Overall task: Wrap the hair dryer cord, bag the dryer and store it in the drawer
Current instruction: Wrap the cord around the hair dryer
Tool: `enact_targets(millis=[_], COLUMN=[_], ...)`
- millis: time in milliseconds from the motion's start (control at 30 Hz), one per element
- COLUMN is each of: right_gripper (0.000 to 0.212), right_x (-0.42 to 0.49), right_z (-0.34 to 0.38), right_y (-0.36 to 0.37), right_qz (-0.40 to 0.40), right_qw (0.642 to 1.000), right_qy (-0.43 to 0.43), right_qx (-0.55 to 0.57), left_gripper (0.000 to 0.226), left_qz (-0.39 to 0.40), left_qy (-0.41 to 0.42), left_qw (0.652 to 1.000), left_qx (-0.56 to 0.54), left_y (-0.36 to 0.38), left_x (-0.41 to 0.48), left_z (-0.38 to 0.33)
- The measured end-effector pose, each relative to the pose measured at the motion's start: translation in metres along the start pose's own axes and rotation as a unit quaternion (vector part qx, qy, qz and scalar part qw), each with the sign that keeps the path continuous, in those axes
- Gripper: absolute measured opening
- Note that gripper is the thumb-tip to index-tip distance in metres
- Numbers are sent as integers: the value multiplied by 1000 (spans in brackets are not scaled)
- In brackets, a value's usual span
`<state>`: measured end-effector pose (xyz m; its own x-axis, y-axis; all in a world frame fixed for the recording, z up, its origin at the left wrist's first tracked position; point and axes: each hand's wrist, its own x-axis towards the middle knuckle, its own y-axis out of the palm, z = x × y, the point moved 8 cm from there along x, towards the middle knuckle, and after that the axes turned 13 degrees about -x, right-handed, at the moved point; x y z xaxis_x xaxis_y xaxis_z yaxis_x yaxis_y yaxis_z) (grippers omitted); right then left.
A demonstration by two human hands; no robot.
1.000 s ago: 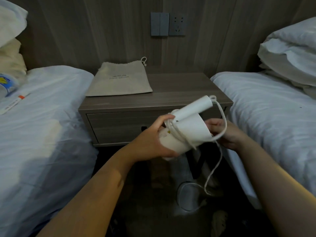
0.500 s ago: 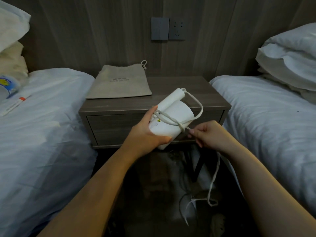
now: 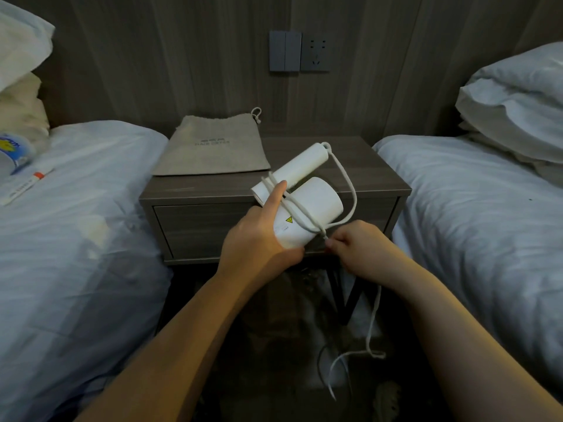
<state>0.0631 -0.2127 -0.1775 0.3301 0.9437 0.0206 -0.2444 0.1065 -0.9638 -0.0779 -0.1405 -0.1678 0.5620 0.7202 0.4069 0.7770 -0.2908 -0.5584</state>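
My left hand [image 3: 259,239] grips the white hair dryer [image 3: 310,205] by its barrel, thumb pressed along the folded handle, in front of the nightstand. The white cord [image 3: 347,190] leaves the handle's end, loops right and crosses the barrel in a couple of turns. My right hand [image 3: 359,251] pinches the cord just below the barrel; the rest hangs down to the floor. A beige drawstring bag [image 3: 213,147] lies flat on the nightstand's top at the back left. The drawer [image 3: 198,226] below is closed.
The grey wooden nightstand [image 3: 387,181] stands between two white beds [image 3: 76,223] [image 3: 481,208]. A wall socket and switches [image 3: 298,51] are above it. Pillows sit at both far corners; small items lie on the left bed. Dark table legs show below.
The dryer has risen and tilted, with its handle pointing up to the right. My right hand pulled the cord under the barrel, tightening another turn; the hanging cord is shorter.
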Motion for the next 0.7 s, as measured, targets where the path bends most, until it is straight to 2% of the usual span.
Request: enact_targets(millis=[133, 233, 333, 500, 600, 700], right_gripper=[36, 31, 29, 28, 17, 21], right_x=[-2, -4, -6, -16, -23, -23], right_z=[6, 9, 11, 6, 11, 14], right_y=[2, 2, -2, -10, -14, -29], right_qz=[17, 30, 46, 103, 123, 69], right_qw=[1000, 999, 998, 991, 990, 993], right_qy=[-3, -6, -9, -13, -43, -82], right_qx=[-22, -28, -46, -79, -53, -57], left_gripper=[95, 90, 86, 100, 100, 102], left_qz=[-53, -91, -109, -78, -86, -75], left_qy=[92, 114, 135, 133, 126, 88], left_qw=[983, 959, 950, 949, 941, 951], left_qx=[150, 244, 260, 274, 304, 286], left_y=[-3, -7, -10, -6, -8, -13], left_x=[-1, -2, -2, -2, -1, 3], left_z=[-7, -10, -15, -10, -8, 0])
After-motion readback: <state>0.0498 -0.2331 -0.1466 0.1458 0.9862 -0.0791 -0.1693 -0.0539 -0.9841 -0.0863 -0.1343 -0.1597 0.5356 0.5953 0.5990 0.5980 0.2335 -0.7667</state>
